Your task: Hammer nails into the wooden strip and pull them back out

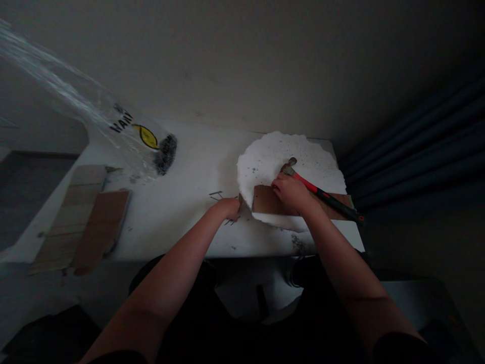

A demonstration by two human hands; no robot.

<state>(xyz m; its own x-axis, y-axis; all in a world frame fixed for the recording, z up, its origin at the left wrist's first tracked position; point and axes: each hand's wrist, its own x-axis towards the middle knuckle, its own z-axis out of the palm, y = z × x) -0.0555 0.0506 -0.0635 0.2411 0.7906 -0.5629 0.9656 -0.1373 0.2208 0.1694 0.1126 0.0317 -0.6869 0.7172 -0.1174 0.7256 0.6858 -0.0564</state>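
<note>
While the right hand (290, 192) is closing its grip near the head of the hammer (322, 193) | handle is running right along the brown board (265, 199) on the counter (182, 202) | left hand (228, 207) is pinching nails (216, 194), nearer the board's left end

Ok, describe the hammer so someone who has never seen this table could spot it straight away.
Start at the white table against the wall and go to its right end, where a round white foam slab lies. The hammer lies slantwise across that slab and a brown board, its metal head beside the right hand. Its red and black handle is the only bright colour there.
</note>
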